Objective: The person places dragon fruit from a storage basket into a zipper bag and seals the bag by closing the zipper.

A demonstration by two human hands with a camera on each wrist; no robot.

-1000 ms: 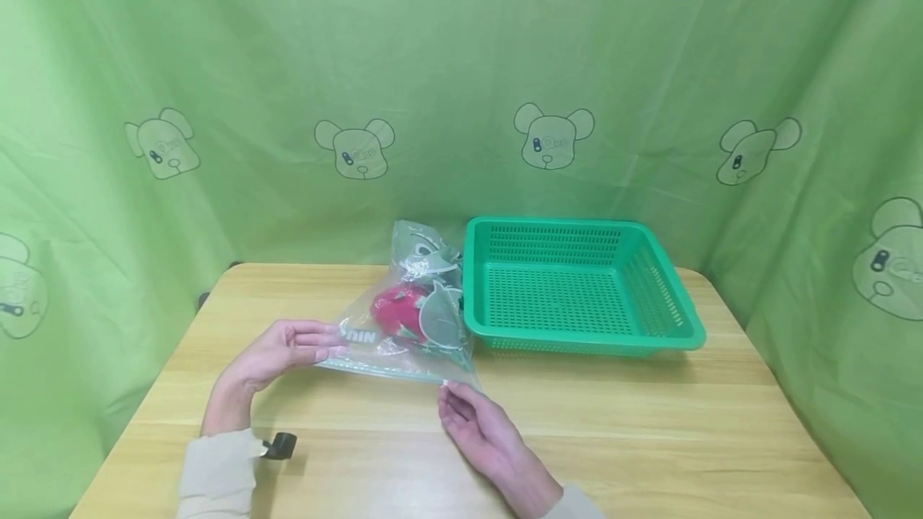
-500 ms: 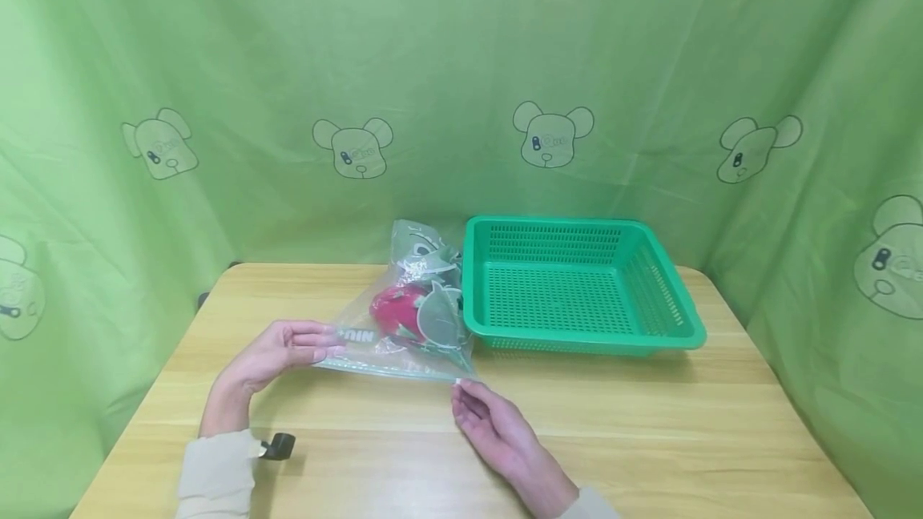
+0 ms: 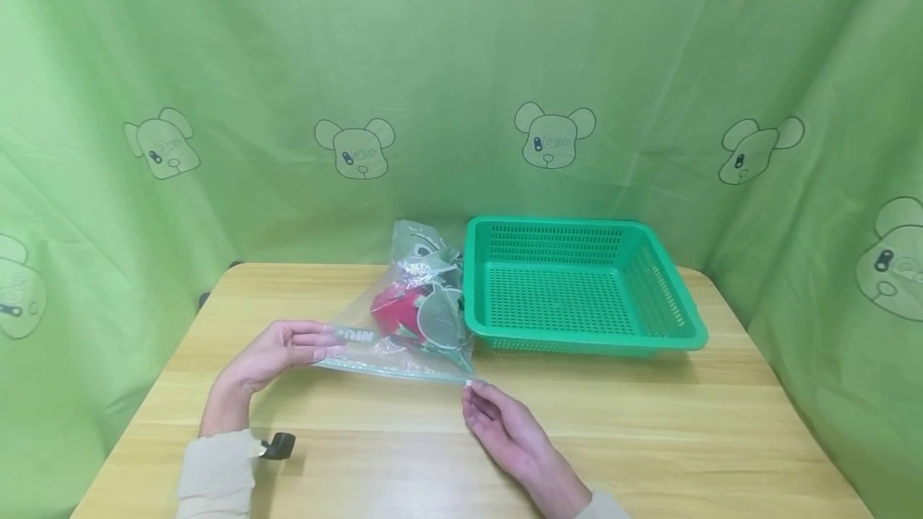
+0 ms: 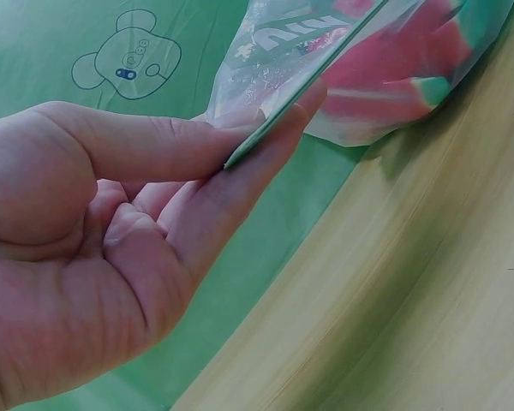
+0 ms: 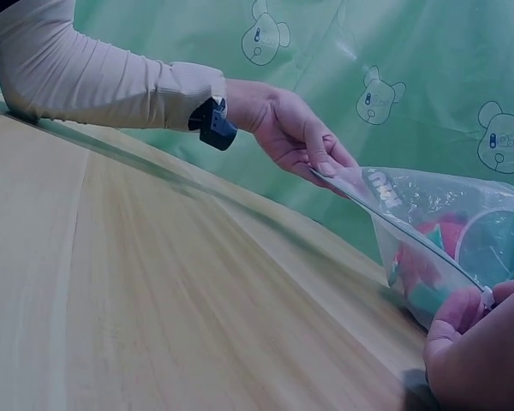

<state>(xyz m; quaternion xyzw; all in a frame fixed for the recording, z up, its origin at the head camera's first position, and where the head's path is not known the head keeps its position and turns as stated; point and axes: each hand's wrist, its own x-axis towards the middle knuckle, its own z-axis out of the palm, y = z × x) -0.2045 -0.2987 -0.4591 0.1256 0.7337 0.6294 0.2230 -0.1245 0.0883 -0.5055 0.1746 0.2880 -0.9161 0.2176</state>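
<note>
A clear zip bag (image 3: 382,355) with a pale green zip edge lies on the table, its mouth lifted towards me. Through the plastic shows a red dragon fruit (image 3: 392,311) with green tips. My left hand (image 3: 277,355) pinches the left end of the zip edge between thumb and fingers; the left wrist view shows the strip (image 4: 270,128) between them. At the right end, my right hand (image 3: 512,435) pinches the small white zip slider (image 5: 487,297). The zip edge runs taut between both hands. White printing covers part of the bag's contents.
A green perforated plastic basket (image 3: 577,339) stands right of the bag, close against it. The wooden table (image 3: 404,463) reaches to a green curtain (image 3: 447,62) behind and at both sides. A black wrist camera (image 3: 280,446) sticks out from the left sleeve.
My right hand has moved right along the zip edge with the slider, reaching the bag's right corner. The left hand keeps its hold in the same place. The basket has not moved.
</note>
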